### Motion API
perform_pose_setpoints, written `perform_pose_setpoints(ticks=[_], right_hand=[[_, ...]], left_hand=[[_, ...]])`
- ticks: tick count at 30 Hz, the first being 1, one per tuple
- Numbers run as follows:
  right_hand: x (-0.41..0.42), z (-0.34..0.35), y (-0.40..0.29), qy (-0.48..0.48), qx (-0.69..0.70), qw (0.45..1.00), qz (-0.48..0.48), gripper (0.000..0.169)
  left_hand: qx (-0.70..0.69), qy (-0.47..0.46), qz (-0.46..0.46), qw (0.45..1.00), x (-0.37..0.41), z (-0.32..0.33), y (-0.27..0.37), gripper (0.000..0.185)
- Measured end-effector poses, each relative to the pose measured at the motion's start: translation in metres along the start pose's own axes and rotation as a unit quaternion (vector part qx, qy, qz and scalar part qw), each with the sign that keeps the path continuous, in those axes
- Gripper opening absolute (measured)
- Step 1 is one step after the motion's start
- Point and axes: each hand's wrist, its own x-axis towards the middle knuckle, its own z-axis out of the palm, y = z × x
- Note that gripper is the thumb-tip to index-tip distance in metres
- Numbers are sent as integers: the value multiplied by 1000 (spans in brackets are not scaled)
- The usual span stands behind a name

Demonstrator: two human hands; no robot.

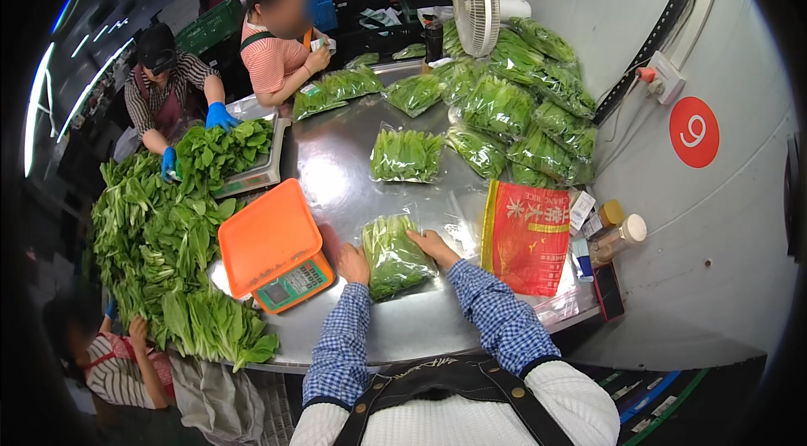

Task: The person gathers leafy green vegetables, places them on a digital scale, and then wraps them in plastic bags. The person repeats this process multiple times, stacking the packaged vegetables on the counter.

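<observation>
A clear plastic bag of leafy greens [396, 260] lies on the steel table [340, 162] right before me. My left hand [354, 264] holds its left edge, fingers curled and partly hidden. On the upper right side, my right hand [434, 247] grips the bag, its thumb over the film. The stems point away from me and the leaves towards me. Left of my left hand stands an orange digital scale [271, 244] with a bare, tilted-looking pan. Farther out on the table lies another bag of greens [406, 156]. A red printed rice bag [526, 238] lies flat to my right.
Loose greens [170, 244] heap along the left. A blue-gloved co-worker [167, 86] handles greens on another scale [252, 178]; a second person [277, 55] stands beyond. Bagged greens [517, 105] pile by a fan [477, 8]. Jars [618, 238] and a phone [608, 291] line the right edge.
</observation>
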Motion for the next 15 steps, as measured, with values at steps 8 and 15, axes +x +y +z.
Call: perform_pose_setpoints(ticks=[8,15], right_hand=[[8,-3,-77,39,51,984,-166,30],[24,-33,-229,300,-334,819,-356,26]], left_hand=[[-360,-9,-15,933,-24,-25,-17,21],[-486,-149,-77,858,-69,-22,-9,18]])
